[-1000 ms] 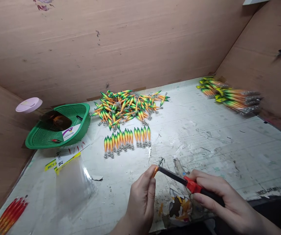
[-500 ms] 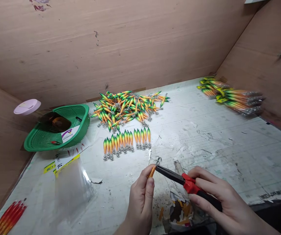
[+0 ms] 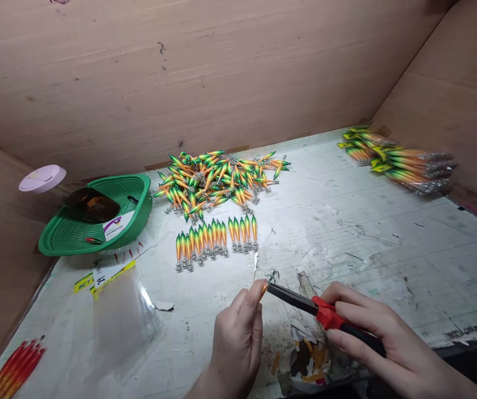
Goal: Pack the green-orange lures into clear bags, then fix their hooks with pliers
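Note:
My left hand [image 3: 238, 332] is closed around an orange fishing lure [image 3: 265, 288]; only a bit of its body and the metal hook crown [image 3: 273, 275] show past the fingers. Red-and-black pliers [image 3: 325, 313] are gripped in my right hand [image 3: 383, 332], their jaws meeting the lure just below the hooks. Beyond my hands, several green-and-orange lures [image 3: 200, 244] stand side by side in two rows, hooks toward me. A large loose heap of the same lures [image 3: 221, 180] lies behind them.
At the left, a green basket [image 3: 149, 208] holds a dark object and a card, near a pink lid [image 3: 42, 178]. Clear plastic bags [image 3: 122, 321] lie below it, with red lures [image 3: 18, 366] at the lower left. Bagged lures [image 3: 413, 166] sit at the back right against the wooden wall.
My left hand has rolled over, so its fingers now hide most of the lure's body. The pliers and my right hand have shifted slightly right and down.

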### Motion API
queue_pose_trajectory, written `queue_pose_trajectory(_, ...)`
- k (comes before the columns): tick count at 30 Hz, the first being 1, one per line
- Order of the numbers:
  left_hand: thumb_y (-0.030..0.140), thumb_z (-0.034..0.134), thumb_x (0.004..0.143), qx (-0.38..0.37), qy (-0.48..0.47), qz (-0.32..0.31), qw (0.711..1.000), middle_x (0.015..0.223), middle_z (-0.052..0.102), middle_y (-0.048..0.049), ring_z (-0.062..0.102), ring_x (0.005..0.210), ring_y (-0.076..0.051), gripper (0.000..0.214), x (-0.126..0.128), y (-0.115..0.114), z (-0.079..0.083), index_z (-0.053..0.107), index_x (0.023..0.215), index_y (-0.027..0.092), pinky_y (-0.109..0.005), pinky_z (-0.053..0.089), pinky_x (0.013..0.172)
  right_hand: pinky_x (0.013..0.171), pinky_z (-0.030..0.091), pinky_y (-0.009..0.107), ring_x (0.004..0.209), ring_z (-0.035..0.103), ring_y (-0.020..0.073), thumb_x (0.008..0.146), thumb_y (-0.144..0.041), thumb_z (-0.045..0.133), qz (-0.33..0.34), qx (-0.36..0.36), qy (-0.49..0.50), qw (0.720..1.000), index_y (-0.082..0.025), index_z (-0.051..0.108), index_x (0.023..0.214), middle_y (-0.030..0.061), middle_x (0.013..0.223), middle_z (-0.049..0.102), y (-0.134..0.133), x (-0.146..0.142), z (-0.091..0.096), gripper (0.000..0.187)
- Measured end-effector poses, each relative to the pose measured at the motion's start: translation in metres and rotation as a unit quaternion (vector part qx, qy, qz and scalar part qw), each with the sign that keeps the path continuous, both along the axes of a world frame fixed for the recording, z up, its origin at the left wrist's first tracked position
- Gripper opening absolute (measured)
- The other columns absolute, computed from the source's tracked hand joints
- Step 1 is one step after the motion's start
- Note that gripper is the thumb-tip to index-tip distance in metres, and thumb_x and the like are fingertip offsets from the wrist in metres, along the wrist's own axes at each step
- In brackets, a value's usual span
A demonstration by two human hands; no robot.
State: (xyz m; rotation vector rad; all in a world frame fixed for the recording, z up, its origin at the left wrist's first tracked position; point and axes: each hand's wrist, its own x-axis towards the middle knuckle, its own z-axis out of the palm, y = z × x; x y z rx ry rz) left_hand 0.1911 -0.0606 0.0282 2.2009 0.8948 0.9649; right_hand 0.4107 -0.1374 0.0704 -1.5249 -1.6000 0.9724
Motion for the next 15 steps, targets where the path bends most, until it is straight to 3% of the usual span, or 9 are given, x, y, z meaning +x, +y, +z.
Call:
queue_pose_trajectory(5, 0.013, 0.037, 0.097, -0.041, -0.011, -0.035, 0.998, 0.080, 0.065, -0.0049, 0.064, 0.068, -0.014, 0.040, -0.003, 0.003, 0.000, 0.053, 0.134, 0.019, -0.022, 0.055, 0.065, 0.067, 0.053, 0.026, 0.080, 0.063, 0.0201, 0.095, -0.043, 0.050, 0.035, -0.021, 0.030, 0.999, -0.023, 0.068, 0.081, 0.0061, 0.083, 0.063, -0.002, 0.005, -0.007, 0.030)
queue_pose_trajectory(9, 0.029, 0.038, 0.100, -0.192, -0.040, -0.033, 0.980, 0.080, 0.063, -0.0062, 0.064, 0.083, -0.019, 0.036, -0.004, 0.004, 0.003, 0.062, 0.125, 0.019, -0.028, 0.054, 0.073, 0.070, 0.051, 0.029, 0.079, 0.061, 0.0196, 0.097, -0.041, 0.046, 0.049, -0.043, 0.061, 0.996, -0.021, 0.066, 0.082, 0.0052, 0.081, 0.062, -0.004, 0.006, -0.016, 0.032)
queue_pose_trajectory(11, 0.040, 0.040, 0.099, -0.314, -0.073, -0.025, 0.946, 0.070, 0.053, -0.0018, 0.056, 0.070, -0.016, 0.038, -0.001, 0.004, 0.004, 0.064, 0.121, 0.018, -0.026, 0.048, 0.063, 0.072, 0.050, 0.029, 0.080, 0.061, 0.0187, 0.098, -0.039, 0.045, 0.055, -0.048, 0.066, 0.995, -0.020, 0.065, 0.084, 0.0049, 0.083, 0.061, -0.005, 0.007, -0.021, 0.031)
queue_pose_trajectory(15, 0.051, 0.048, 0.094, -0.538, -0.183, -0.048, 0.821, 0.062, 0.028, 0.0072, 0.021, 0.051, -0.008, 0.041, 0.005, 0.005, 0.003, 0.060, 0.114, 0.017, -0.021, 0.021, 0.047, 0.071, 0.050, 0.029, 0.081, 0.060, 0.0186, 0.099, -0.038, 0.044, 0.049, -0.039, 0.030, 0.998, -0.020, 0.063, 0.082, 0.0052, 0.084, 0.060, -0.005, 0.011, -0.032, 0.031)
